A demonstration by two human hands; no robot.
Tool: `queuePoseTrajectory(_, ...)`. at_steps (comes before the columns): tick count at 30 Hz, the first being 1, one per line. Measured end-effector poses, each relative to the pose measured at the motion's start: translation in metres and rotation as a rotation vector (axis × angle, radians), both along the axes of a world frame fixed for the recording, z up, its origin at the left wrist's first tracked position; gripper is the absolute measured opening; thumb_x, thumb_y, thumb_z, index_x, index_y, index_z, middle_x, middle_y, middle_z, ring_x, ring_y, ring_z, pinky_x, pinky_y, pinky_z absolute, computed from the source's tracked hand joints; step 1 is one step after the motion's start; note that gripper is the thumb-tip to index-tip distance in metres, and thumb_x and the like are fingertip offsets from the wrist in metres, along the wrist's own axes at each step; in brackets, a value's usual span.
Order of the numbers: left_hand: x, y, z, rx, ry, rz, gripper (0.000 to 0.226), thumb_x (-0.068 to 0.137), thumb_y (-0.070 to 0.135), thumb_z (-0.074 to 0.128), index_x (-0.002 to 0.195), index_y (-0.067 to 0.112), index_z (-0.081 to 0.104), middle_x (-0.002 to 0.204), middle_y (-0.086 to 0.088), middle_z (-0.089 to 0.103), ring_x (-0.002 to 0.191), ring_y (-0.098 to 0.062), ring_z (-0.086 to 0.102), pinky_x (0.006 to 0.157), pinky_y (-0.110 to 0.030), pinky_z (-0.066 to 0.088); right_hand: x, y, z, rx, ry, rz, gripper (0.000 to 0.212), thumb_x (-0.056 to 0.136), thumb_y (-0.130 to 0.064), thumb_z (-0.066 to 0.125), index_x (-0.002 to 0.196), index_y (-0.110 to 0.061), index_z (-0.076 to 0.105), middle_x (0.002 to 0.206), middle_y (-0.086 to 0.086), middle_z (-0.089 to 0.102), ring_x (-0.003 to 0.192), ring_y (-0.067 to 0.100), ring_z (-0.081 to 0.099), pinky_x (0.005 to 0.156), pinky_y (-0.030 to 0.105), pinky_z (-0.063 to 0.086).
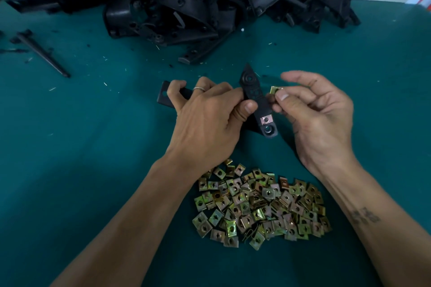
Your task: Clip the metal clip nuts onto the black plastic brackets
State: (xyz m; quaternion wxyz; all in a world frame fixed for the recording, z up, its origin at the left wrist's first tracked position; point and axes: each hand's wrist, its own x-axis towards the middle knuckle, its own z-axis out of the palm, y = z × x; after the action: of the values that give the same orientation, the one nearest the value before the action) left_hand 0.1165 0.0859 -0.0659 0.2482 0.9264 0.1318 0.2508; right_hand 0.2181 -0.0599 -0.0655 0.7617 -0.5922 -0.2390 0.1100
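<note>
My left hand [207, 114] grips a black plastic bracket [253, 94] above the green table, its fingers curled round the bracket's middle. One metal clip nut [265, 120] sits clipped on the bracket's lower end, just above a round hole. My right hand [319, 112] pinches a loose brass-coloured clip nut [275, 89] between thumb and forefinger, right beside the bracket's right edge. Whether that nut touches the bracket I cannot tell. The bracket's left end [164, 96] sticks out past my left fingers.
A heap of several loose clip nuts [261, 202] lies near the front, between my forearms. A big pile of black brackets [186, 0] fills the back of the green table [81, 135]. A thin black plastic piece [42, 52] lies at the far left.
</note>
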Motion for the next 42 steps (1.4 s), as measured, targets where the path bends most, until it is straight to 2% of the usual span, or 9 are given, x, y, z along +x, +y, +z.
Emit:
queuePoseTrajectory(8,-0.001,0.001,0.0,0.005,-0.026,-0.016,0.035,0.105,0.049,0.035,0.077,0.033,0.048,0.088,0.014,0.061,0.1,-0.019,0.051,0.099,-0.057,0.019,-0.009,0.004,0.006,0.007,0.095,0.022,0.02,0.082,0.005,0.073,0.085,-0.015,0.079,0.084,0.009,0.073,0.084,0.023,0.063,0.089,0.036,0.054)
queuePoseTrajectory(11,-0.001,0.0,0.0,0.018,-0.026,-0.013,0.042,0.104,0.05,0.034,0.078,0.027,0.057,0.088,0.014,0.062,0.1,-0.019,0.051,0.1,-0.058,0.019,-0.01,0.005,0.006,0.018,0.105,0.025,0.016,0.081,-0.001,0.075,0.086,-0.015,0.08,0.086,0.012,0.073,0.085,0.026,0.064,0.085,0.037,0.057)
queuePoseTrajectory(15,-0.001,0.0,0.001,0.024,-0.019,-0.004,0.04,0.104,0.049,0.034,0.078,0.028,0.055,0.088,0.015,0.061,0.1,-0.019,0.051,0.101,-0.058,0.019,-0.01,0.006,0.008,0.042,0.057,0.003,0.017,0.084,0.001,0.074,0.089,-0.014,0.077,0.079,0.005,0.071,0.079,0.021,0.067,0.072,0.032,0.058)
queuePoseTrajectory(18,-0.001,0.0,0.0,0.018,-0.037,-0.012,0.035,0.104,0.048,0.037,0.079,0.033,0.056,0.088,0.017,0.059,0.101,-0.018,0.051,0.101,-0.057,0.019,-0.01,0.005,0.006,-0.049,-0.058,-0.044,0.02,0.084,-0.002,0.073,0.084,-0.021,0.078,0.073,0.005,0.067,0.072,0.025,0.061,0.066,0.039,0.056)
queuePoseTrajectory(22,0.0,-0.001,-0.001,0.032,-0.033,-0.005,0.039,0.104,0.048,0.038,0.08,0.029,0.062,0.089,0.015,0.063,0.101,-0.018,0.05,0.1,-0.057,0.02,-0.011,0.004,0.005,-0.115,-0.131,-0.064,0.022,0.088,-0.006,0.072,0.086,-0.026,0.079,0.072,0.011,0.06,0.07,0.025,0.058,0.064,0.037,0.057)
queuePoseTrajectory(26,-0.001,-0.002,0.0,0.019,-0.071,-0.013,0.031,0.105,0.047,0.04,0.076,0.037,0.046,0.087,0.015,0.062,0.099,-0.018,0.05,0.099,-0.055,0.019,-0.01,0.003,0.006,-0.115,-0.145,-0.057,0.021,0.09,-0.007,0.072,0.088,-0.026,0.08,0.078,0.033,0.057,0.071,0.03,0.057,0.065,0.037,0.059)
queuePoseTrajectory(32,-0.001,-0.001,0.0,0.019,-0.105,-0.022,0.028,0.105,0.047,0.04,0.078,0.04,0.038,0.085,0.016,0.058,0.097,-0.018,0.049,0.098,-0.054,0.019,-0.013,0.004,0.008,-0.099,-0.059,-0.047,0.015,0.089,-0.007,0.074,0.089,-0.022,0.078,0.078,0.0,0.071,0.076,0.019,0.065,0.065,0.032,0.06)
queuePoseTrajectory(38,-0.001,-0.001,-0.001,0.023,-0.085,-0.024,0.029,0.105,0.047,0.04,0.077,0.039,0.041,0.086,0.015,0.061,0.096,-0.017,0.048,0.096,-0.051,0.018,-0.016,0.006,0.008,-0.079,-0.021,-0.069,0.015,0.087,-0.002,0.074,0.084,-0.016,0.075,0.075,0.005,0.069,0.074,0.025,0.063,0.069,0.039,0.058)
queuePoseTrajectory(42,-0.001,-0.001,0.0,0.004,-0.086,-0.018,0.033,0.104,0.044,0.041,0.072,0.035,0.04,0.081,0.013,0.059,0.091,-0.017,0.046,0.093,-0.05,0.019,-0.018,0.008,0.005,-0.066,-0.021,-0.075,0.015,0.087,-0.003,0.075,0.083,-0.018,0.077,0.079,0.021,0.059,0.076,0.032,0.054,0.075,0.05,0.05)
